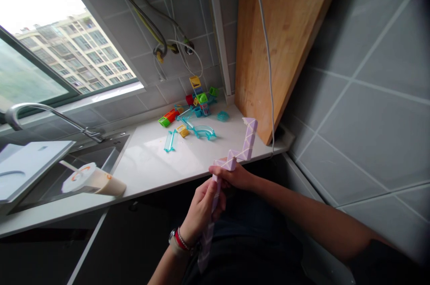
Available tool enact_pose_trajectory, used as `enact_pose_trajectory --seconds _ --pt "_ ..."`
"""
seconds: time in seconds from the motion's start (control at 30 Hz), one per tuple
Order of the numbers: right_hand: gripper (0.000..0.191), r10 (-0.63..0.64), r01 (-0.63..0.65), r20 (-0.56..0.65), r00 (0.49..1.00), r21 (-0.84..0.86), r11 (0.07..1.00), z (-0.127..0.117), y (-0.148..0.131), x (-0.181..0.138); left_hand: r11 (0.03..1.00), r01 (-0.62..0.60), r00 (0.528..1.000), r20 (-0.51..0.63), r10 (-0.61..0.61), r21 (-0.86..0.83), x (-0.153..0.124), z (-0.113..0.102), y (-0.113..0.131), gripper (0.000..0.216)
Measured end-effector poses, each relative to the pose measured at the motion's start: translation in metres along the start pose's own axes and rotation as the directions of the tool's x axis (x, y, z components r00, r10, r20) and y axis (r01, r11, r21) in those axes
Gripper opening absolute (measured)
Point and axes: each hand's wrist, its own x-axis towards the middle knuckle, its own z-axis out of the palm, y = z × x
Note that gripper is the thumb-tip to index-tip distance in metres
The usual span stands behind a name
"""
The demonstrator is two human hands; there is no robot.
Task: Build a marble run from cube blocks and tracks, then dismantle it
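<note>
A pale purple and white snake puzzle (249, 138), made of triangular segments, is held in front of my body near the counter's front edge. My left hand (200, 204) has its fingers wrapped round the straight lower length, which hangs down below the hand. Just above it, my right hand (238, 176) is closed on the bent middle section, its thumb lying along a segment. From there the upper part zigzags to the right and rises to a hooked end. Some fingers of the right hand are hidden behind the puzzle.
On the white counter (148, 164) lie teal plastic track pieces (204, 132) and a pile of coloured blocks (201, 99). A drink cup with a straw (97, 180) stands at left beside the sink (117, 142) and faucet (57, 112). A wooden board (275, 43) leans at right, with a cable (267, 48) hanging before it.
</note>
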Motion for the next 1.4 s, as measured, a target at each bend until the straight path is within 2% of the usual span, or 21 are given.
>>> enact_pose_trajectory --seconds 0.07,0.13,0.2,0.27,0.33,0.4,0.43,0.53,0.6,0.67,0.7,0.8,0.87,0.9,0.93,1.0,1.03,1.1,1.17,1.3,1.4 --pt "0.049 -0.019 0.029 0.121 0.993 -0.085 0.996 -0.004 -0.005 -0.001 0.950 0.189 0.969 0.206 -0.139 -0.249 -0.003 -0.002 -0.003 0.045" --pt "0.047 -0.048 0.085 0.250 0.967 -0.141 0.986 -0.009 -0.012 -0.001 0.814 0.416 0.868 0.445 -0.222 -0.405 -0.007 -0.006 -0.008 0.045" --pt "0.047 -0.049 0.115 0.396 0.917 -0.143 0.983 -0.012 -0.018 -0.001 0.685 0.578 0.745 0.629 -0.222 -0.443 -0.010 -0.010 -0.015 0.044" --pt "0.046 -0.030 0.136 0.499 0.866 -0.177 0.975 -0.015 -0.023 -0.001 0.687 0.595 0.706 0.680 -0.198 -0.417 -0.011 -0.012 -0.018 0.046" --pt "0.042 0.004 0.183 0.511 0.860 -0.317 0.931 -0.019 -0.026 -0.001 0.828 0.479 0.768 0.596 -0.234 -0.292 -0.011 -0.014 -0.015 0.052" --pt "0.039 0.032 0.191 0.397 0.917 -0.507 0.840 -0.024 -0.027 -0.001 0.961 0.277 0.885 0.393 -0.251 -0.008 -0.011 -0.018 -0.005 0.051" --pt "0.038 0.034 0.166 0.318 0.948 -0.582 0.796 -0.026 -0.026 0.000 0.969 0.178 0.935 0.277 -0.222 0.173 -0.012 -0.021 0.001 0.048" --pt "0.038 0.051 0.080 0.180 0.982 -0.655 0.751 -0.032 -0.021 0.002 0.742 -0.015 0.999 0.034 -0.011 0.670 -0.017 -0.030 0.018 0.042" --pt "0.039 0.081 0.088 0.235 0.969 -0.627 0.774 -0.034 -0.019 0.003 0.523 -0.069 0.995 0.024 0.093 0.849 -0.022 -0.032 0.027 0.036" --pt "0.039 0.105 0.129 0.366 0.925 -0.561 0.818 -0.033 -0.020 0.002 0.425 -0.134 0.991 0.119 0.063 0.895 -0.026 -0.034 0.034 0.032" --pt "0.038 0.109 0.153 0.454 0.884 -0.503 0.850 -0.031 -0.021 0.001 0.447 -0.166 0.982 0.187 -0.002 0.879 -0.027 -0.035 0.038 0.032" --pt "0.040 0.084 0.169 0.696 0.713 -0.288 0.943 -0.023 -0.027 -0.004 0.670 -0.127 0.863 0.414 -0.288 0.731 -0.026 -0.043 0.052 0.039" --pt "0.043 0.061 0.167 0.737 0.673 -0.232 0.958 -0.017 -0.030 -0.007 0.753 -0.051 0.774 0.502 -0.385 0.656 -0.022 -0.051 0.060 0.041" --pt "0.044 0.066 0.149 0.710 0.701 -0.235 0.960 -0.015 -0.030 -0.008 0.761 -0.052 0.780 0.502 -0.374 0.647 -0.020 -0.054 0.062 0.040" --pt "0.046 0.078 0.114 0.654 0.753 -0.245 0.963 -0.014 -0.030 -0.008 0.752 -0.081 0.824 0.468 -0.318 0.654 -0.018 -0.056 0.062 0.038" --pt "0.047 0.112 0.009 0.477 0.872 -0.244 0.970 -0.013 -0.028 -0.007 0.686 -0.162 0.944 0.313 -0.100 0.709 -0.016 -0.059 0.057 0.034" --pt "0.047 0.132 -0.044 0.386 0.913 -0.228 0.973 -0.013 -0.026 -0.006 0.640 -0.189 0.974 0.226 0.024 0.745 -0.015 -0.059 0.053 0.033" --pt "0.045 0.156 -0.106 0.261 0.953 -0.194 0.975 -0.012 -0.024 -0.004 0.540 -0.216 0.969 0.109 0.223 0.814 -0.015 -0.059 0.042 0.031" --pt "0.042 0.151 -0.111 0.229 0.962 -0.176 0.978 -0.011 -0.023 -0.003 0.446 -0.255 0.940 0.113 0.321 0.858 -0.015 -0.058 0.031 0.029" --pt "0.040 0.123 -0.072 0.269 0.955 -0.194 0.978 -0.010 -0.023 -0.004 0.358 -0.332 0.909 0.195 0.368 0.872 -0.017 -0.057 0.020 0.031" --pt "0.041 0.104 -0.061 0.331 0.938 -0.140 0.988 -0.010 -0.021 -0.005 0.394 -0.342 0.906 0.188 0.378 0.853 -0.019 -0.054 0.023 0.026"
